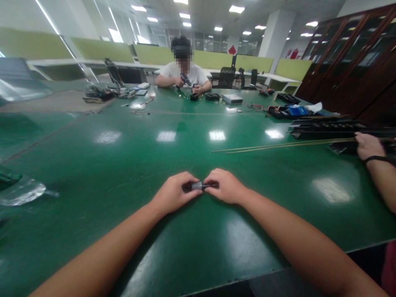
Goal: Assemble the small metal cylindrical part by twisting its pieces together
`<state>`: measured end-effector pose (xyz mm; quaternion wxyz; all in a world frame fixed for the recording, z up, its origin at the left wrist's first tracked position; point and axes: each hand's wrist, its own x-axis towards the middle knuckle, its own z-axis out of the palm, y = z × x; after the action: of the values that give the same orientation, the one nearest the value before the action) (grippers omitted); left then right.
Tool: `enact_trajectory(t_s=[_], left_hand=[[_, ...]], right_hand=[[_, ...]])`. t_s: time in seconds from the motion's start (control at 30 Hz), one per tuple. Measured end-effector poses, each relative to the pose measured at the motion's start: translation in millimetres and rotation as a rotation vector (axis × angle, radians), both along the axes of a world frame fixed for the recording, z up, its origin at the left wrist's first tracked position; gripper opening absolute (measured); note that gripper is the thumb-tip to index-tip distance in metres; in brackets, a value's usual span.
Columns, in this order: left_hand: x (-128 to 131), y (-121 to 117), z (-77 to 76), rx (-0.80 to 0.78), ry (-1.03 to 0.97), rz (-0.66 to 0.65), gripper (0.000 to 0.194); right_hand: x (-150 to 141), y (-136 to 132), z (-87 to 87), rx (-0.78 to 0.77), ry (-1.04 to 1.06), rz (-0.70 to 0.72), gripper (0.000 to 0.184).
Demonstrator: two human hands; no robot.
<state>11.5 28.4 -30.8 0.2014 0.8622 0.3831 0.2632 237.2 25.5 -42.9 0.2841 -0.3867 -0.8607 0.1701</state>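
Just above the green tabletop, both my hands meet at a small dark cylinder (196,186) with a grey band or label, which lies level between them. My left hand (175,192) is closed around its left end, thumb and fingers pinching it. On the other side, the fingertips of my right hand (227,186) pinch its narrower dark end. My fingers cover much of it, so its exact kind cannot be made out.
A co-worker's hand (370,147) with a black wristband is at the right, by long thin rods (278,145). Across the green table (123,165), a person in a white shirt holds a power drill (185,79). Clear plastic (24,192) lies left; an open tool case (283,112) stands back right.
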Motion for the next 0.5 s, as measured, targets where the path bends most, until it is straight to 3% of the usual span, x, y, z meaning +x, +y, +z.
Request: enact_trajectory(t_s=[0.5], left_hand=[[-0.7,0.2,-0.9,-0.015,-0.01,0.007,0.02]], right_hand=[[1.9,-0.6,1.2,-0.014,-0.01,0.0,0.009]])
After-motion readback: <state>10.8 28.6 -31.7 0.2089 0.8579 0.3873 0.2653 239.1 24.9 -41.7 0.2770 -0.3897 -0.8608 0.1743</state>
